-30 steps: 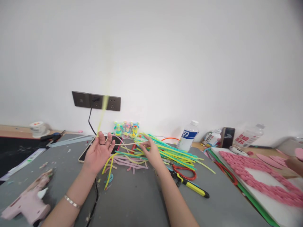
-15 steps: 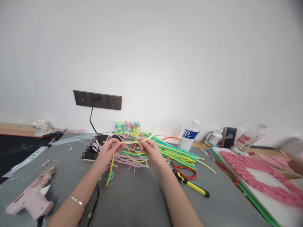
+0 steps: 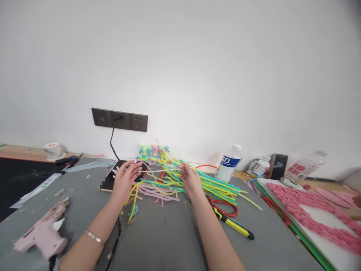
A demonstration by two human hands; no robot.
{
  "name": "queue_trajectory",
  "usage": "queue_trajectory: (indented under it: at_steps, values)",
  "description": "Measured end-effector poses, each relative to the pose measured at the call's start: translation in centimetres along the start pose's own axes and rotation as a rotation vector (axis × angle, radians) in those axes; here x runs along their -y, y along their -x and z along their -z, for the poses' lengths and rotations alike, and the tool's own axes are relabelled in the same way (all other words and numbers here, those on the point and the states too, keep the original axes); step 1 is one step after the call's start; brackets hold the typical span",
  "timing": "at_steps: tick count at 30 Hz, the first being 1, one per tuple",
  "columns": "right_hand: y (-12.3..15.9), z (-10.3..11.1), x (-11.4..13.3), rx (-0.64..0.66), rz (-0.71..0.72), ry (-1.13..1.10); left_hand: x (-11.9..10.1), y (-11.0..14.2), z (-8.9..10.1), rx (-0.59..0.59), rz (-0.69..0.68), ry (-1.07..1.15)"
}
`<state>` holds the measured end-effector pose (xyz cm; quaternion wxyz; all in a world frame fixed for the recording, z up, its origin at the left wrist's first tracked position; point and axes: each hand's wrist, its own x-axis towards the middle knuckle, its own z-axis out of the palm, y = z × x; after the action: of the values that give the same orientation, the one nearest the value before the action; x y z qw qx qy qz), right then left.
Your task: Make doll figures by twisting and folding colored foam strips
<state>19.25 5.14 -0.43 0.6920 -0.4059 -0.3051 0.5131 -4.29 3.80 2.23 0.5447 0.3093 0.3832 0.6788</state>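
Note:
My left hand (image 3: 126,180) and my right hand (image 3: 191,180) are raised over the grey table, a short way apart. A thin pale yellow pipe cleaner (image 3: 160,171) is stretched almost level between them, its ends in the closed fingers of both hands. Just beneath lie purple pipe cleaners (image 3: 158,191) and, to the right, a heap of green and yellow pipe cleaners (image 3: 214,184). A bent yellow pipe cleaner (image 3: 134,205) hangs or lies below my left hand; which one I cannot tell. Three small pastel figures (image 3: 154,153) stand by the wall.
Right of my right arm are red-handled scissors (image 3: 225,207) and a yellow-black handled tool (image 3: 237,227). A bottle (image 3: 229,163) stands behind. A pink glue gun (image 3: 42,235) lies left, a black cable (image 3: 115,241) by my left arm. A pink braided piece (image 3: 316,214) is far right.
My hands have drawn apart, the right one moving rightward, and the pale pipe cleaner now spans a wider gap. Its free end no longer sticks up beyond my right hand. The view has shifted slightly.

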Motion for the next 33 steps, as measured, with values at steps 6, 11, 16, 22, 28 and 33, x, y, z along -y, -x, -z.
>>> queue_trajectory:
  at_steps: [6, 11, 16, 22, 28, 33]
  values:
    - [-0.8, -0.2, -0.9, 0.072, -0.023, 0.093, 0.1, 0.4, -0.4, -0.009, 0.046, 0.002]
    - [-1.1, -0.4, -1.7, 0.088, -0.027, 0.132, -0.1, 0.6, -0.5, -0.006, 0.065, -0.006]
    - [-1.0, -0.4, -1.9, 0.082, -0.039, 0.127, -0.1, 0.6, -0.4, 0.01, 0.077, -0.021]
    - [-0.7, -0.6, -1.4, 0.085, -0.035, 0.086, 0.1, 0.5, -0.1, 0.063, 0.119, -0.052]
    - [0.8, -1.8, -0.1, 0.159, -0.055, 0.019, 0.0, 1.5, -0.7, 0.258, 0.276, -0.149]
    - [2.2, -3.1, -0.1, 0.26, -0.12, 0.055, 0.4, 1.5, -0.6, 0.307, 0.268, -0.177]
